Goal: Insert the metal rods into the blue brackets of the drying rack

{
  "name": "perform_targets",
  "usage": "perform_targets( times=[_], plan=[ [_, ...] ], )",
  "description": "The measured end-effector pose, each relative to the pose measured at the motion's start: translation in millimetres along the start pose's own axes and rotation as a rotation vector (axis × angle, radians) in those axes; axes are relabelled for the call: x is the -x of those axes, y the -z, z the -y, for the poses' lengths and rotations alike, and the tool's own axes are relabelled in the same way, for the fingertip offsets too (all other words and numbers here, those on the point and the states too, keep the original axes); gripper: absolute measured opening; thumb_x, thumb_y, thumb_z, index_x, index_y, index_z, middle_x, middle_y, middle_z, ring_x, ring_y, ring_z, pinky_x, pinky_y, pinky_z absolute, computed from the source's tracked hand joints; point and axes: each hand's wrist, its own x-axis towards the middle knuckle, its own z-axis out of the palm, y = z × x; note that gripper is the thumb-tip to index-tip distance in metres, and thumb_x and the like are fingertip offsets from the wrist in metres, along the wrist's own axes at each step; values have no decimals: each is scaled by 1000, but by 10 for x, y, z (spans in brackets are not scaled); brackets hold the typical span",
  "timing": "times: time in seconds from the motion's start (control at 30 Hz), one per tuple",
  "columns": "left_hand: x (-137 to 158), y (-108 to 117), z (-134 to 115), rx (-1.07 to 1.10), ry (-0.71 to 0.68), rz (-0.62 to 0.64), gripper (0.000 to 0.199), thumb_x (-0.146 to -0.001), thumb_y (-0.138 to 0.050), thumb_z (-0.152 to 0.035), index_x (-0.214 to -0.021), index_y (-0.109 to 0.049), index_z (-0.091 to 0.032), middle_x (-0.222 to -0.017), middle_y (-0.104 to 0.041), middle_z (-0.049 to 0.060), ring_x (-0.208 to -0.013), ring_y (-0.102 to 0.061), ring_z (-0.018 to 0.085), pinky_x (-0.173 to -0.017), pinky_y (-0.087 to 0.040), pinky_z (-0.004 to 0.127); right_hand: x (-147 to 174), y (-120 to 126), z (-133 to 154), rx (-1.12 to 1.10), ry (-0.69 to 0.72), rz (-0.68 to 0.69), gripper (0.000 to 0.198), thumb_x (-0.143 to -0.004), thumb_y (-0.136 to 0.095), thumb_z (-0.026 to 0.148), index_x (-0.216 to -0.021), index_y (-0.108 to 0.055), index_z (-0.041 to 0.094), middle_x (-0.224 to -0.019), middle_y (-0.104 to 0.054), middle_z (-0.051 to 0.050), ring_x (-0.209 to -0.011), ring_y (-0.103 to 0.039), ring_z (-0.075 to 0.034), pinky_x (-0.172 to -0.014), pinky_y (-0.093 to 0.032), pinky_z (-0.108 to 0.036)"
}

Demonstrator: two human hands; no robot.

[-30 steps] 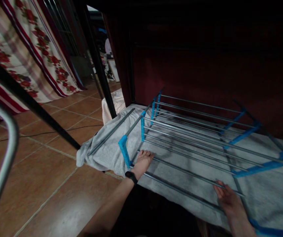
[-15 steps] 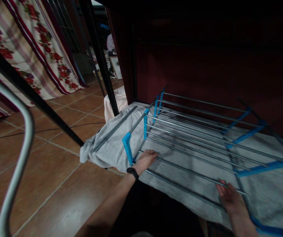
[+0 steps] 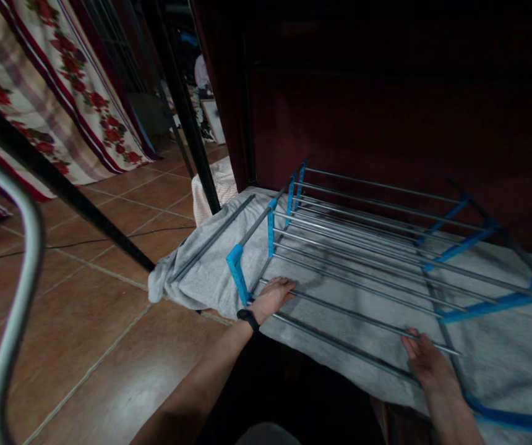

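A rack of grey metal tubes with blue plastic connectors [image 3: 270, 232] lies on a grey cloth [image 3: 219, 272]. My left hand [image 3: 271, 296], with a black band at the wrist, is closed over the left part of a loose-looking metal tube [image 3: 349, 315]. Near that tube's right end, my right hand [image 3: 426, 358] has its fingers curled around it from below. The tube lies just inside the rack's front rail [image 3: 340, 347], roughly parallel to it. Blue brackets [image 3: 489, 309] join the tubes at the right side.
A separate grey tube [image 3: 213, 238] rests on the cloth at the left. Black metal posts [image 3: 192, 123] and a curved pale tube [image 3: 29, 247] stand at the left. Beyond are a tiled floor [image 3: 108, 309], a thin cable [image 3: 108, 240] and a floral curtain [image 3: 75, 80]. A dark red panel [image 3: 386, 130] backs the rack.
The view has shifted slightly, so the scene sits a little farther left and up. Both hands stay on the same tube, with almost no movement against the rack.
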Motion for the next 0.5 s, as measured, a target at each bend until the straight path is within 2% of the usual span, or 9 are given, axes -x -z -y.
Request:
perform_targets(
  times=[0.3,0.5],
  plan=[
    [2,-21,3,-33,16,5,26,-102,-44,-33,-106,-66,-21,-108,-66,8,-105,-58,22,-98,-42,36,24,-3,2,31,23,4,15,-81,-52,9,-80,-62,21,-84,-69,-2,-77,-70,-14,-69,-63,-27],
    [3,-30,20,0,14,12,24,-100,-50,-33,-116,-64,-22,-115,-65,8,-110,-57,23,-102,-41,37,-25,8,-22,47,25,-19,9,-83,-59,13,-78,-61,20,-81,-68,-1,-75,-70,-13,-72,-62,-27]
  ],
)
